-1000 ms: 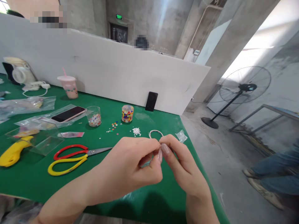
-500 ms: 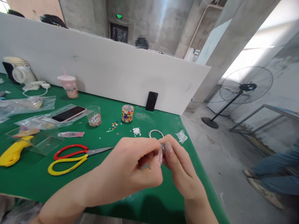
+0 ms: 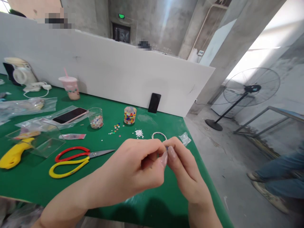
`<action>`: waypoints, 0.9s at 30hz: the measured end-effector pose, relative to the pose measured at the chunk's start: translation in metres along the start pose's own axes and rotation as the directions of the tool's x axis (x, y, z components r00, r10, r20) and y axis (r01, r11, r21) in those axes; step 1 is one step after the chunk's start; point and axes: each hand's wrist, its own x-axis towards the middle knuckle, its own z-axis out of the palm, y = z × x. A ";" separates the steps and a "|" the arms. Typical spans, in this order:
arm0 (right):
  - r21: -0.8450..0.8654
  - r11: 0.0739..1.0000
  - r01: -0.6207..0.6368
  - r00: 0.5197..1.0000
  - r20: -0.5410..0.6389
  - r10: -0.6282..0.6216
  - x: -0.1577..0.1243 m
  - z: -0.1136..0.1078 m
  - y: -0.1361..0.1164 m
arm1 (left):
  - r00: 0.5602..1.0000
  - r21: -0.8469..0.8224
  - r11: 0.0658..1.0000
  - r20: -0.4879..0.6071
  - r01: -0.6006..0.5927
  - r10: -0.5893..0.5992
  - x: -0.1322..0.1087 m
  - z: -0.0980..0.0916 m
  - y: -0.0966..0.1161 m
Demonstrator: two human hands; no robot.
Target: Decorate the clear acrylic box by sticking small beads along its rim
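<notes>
My left hand and my right hand meet thumb to thumb above the front right part of the green table. Both are closed in a pinch on something tiny between the fingertips; I cannot make out what it is. Just behind the fingertips a small white ring of cord lies on the table. A little heap of white beads and some scattered coloured beads lie further left.
Red-and-yellow scissors, a yellow-handled tool, two small bead cups, a phone on plastic bags, a pink drink cup and a white partition. Right of the table: bare floor, a standing fan, someone's legs.
My two hands have closed slightly tighter together at the fingertips and shifted a touch; the things on the table have not moved.
</notes>
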 end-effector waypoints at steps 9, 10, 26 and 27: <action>-0.163 0.984 0.070 0.997 -0.025 -0.075 0.000 0.000 0.000 | 0.990 0.125 0.990 -0.119 -0.062 0.077 -0.001 0.007 -0.001; -0.149 0.987 0.065 0.997 -0.032 -0.071 0.001 0.000 0.000 | 0.989 0.129 0.990 -0.123 -0.061 0.077 -0.001 0.008 -0.001; 0.047 0.997 -0.056 0.998 -0.006 0.056 0.002 0.004 -0.007 | 0.998 -0.042 0.998 -0.032 0.043 -0.044 0.001 0.005 0.000; 0.045 0.997 -0.066 0.998 -0.002 0.066 0.002 0.004 -0.007 | 0.999 -0.050 0.998 -0.022 0.047 -0.048 0.001 0.004 0.000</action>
